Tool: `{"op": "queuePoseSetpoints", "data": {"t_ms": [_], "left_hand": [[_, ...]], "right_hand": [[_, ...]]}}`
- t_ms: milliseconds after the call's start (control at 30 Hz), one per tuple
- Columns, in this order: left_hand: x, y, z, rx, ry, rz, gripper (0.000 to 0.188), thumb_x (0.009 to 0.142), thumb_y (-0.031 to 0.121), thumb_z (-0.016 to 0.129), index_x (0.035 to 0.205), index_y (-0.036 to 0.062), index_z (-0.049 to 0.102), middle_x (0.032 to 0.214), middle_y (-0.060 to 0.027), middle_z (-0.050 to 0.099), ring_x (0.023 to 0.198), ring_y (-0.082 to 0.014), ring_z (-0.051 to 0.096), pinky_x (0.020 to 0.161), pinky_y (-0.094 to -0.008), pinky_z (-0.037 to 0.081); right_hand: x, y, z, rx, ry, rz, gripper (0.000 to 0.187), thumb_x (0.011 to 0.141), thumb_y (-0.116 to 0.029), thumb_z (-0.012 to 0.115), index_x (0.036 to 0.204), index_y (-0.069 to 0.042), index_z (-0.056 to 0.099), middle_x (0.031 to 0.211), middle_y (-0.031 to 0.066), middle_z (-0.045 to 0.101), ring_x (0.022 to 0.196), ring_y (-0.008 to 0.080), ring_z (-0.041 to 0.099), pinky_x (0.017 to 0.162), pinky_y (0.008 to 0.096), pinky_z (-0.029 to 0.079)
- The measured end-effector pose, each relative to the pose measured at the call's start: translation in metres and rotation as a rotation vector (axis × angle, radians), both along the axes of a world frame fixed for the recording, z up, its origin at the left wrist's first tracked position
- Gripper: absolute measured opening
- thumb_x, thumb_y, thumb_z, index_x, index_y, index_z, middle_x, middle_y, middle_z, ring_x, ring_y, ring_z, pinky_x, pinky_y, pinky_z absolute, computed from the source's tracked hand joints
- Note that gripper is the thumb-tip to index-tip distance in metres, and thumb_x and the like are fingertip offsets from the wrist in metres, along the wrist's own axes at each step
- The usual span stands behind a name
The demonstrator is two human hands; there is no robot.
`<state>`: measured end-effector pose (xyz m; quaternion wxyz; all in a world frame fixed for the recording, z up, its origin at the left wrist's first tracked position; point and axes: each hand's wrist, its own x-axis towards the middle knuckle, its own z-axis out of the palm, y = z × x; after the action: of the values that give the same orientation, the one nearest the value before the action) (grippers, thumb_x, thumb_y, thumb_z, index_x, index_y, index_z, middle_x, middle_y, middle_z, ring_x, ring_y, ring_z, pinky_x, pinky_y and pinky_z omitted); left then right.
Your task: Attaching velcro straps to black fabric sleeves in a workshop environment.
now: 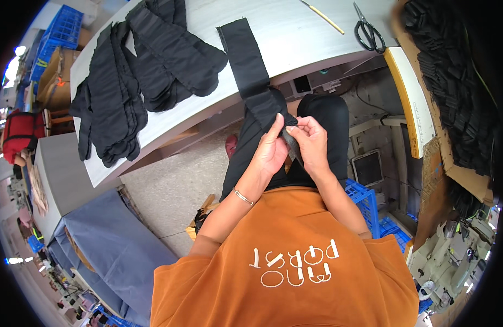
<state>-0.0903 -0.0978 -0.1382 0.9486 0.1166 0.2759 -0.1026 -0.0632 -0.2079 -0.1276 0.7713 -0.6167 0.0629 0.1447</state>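
A long black fabric strip (246, 60) lies over the table's front edge and hangs down to my lap. Its lower end is between my hands, with a greyish side showing under my right fingers. My left hand (273, 150) is closed, pinching the strip's edge between thumb and fingers. Close beside it, my right hand (310, 143) is closed too, thumb and forefinger pressed on the same end. Two piles of similar black fabric pieces, one on the left (112, 103) and one nearer the middle (175, 54), rest on the table.
Black-handled scissors (368, 35) and a thin yellow-handled tool (323, 17) lie on the white table (289, 38). On the right, a cardboard box (469, 182) holds many small black pieces (447, 82). Blue crates (363, 201) stand below right. Blue-grey cloth (109, 240) covers something at left.
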Motion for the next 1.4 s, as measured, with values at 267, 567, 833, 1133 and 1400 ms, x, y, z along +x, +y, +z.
{"op": "queuePoseSetpoints", "data": {"t_ms": [267, 567, 833, 1133, 1400], "left_hand": [[-0.006, -0.008, 0.024, 0.326, 0.055, -0.008, 0.031, 0.089, 0.025, 0.074, 0.102, -0.004, 0.072, 0.098, -0.01, 0.072, 0.086, -0.0166, 0.067, 0.078, -0.0305, 0.054], [-0.018, 0.005, -0.006, 0.339, 0.056, -0.26, 0.02, 0.088, 0.021, 0.071, 0.092, 0.0012, 0.072, 0.092, -0.0064, 0.071, 0.093, -0.0161, 0.066, 0.088, -0.0303, 0.05], [-0.016, 0.011, -0.008, 0.248, -0.057, -0.312, 0.026, 0.092, 0.029, 0.067, 0.102, 0.0054, 0.07, 0.1, -0.0049, 0.07, 0.099, -0.0168, 0.065, 0.093, -0.0342, 0.049], [-0.001, 0.023, 0.013, 0.135, -0.177, -0.14, 0.048, 0.098, 0.046, 0.06, 0.122, 0.005, 0.063, 0.117, -0.0075, 0.067, 0.109, -0.018, 0.064, 0.095, -0.035, 0.051], [-0.003, 0.007, 0.002, 0.277, -0.069, -0.027, 0.031, 0.093, 0.026, 0.072, 0.108, -0.0012, 0.066, 0.097, -0.0094, 0.072, 0.087, -0.0163, 0.07, 0.08, -0.0298, 0.056]], "right_hand": [[-0.016, 0.014, 0.01, -0.526, -0.26, -0.174, 0.022, 0.082, -0.003, 0.075, 0.096, 0.001, 0.058, 0.084, 0.0056, 0.062, 0.079, 0.0124, 0.057, 0.073, 0.0292, 0.049], [-0.018, 0.0, -0.006, -0.885, -0.468, 0.098, 0.015, 0.081, -0.014, 0.074, 0.089, -0.003, 0.068, 0.087, 0.0053, 0.068, 0.076, 0.0255, 0.053, 0.071, 0.0365, 0.046], [-0.012, 0.001, -0.003, -0.999, -0.786, 0.05, 0.014, 0.078, -0.011, 0.076, 0.087, -0.002, 0.072, 0.101, 0.0039, 0.068, 0.094, 0.0254, 0.056, 0.076, 0.0352, 0.048], [-0.005, 0.008, 0.003, -0.656, -0.607, -0.031, 0.024, 0.072, -0.002, 0.077, 0.095, 0.0, 0.072, 0.118, 0.0073, 0.06, 0.103, 0.024, 0.056, 0.089, 0.0361, 0.046], [-0.012, 0.021, 0.003, -0.545, -0.397, -0.1, 0.033, 0.079, 0.002, 0.069, 0.111, -0.002, 0.063, 0.124, 0.0135, 0.054, 0.099, 0.02, 0.059, 0.085, 0.0307, 0.049]]}}
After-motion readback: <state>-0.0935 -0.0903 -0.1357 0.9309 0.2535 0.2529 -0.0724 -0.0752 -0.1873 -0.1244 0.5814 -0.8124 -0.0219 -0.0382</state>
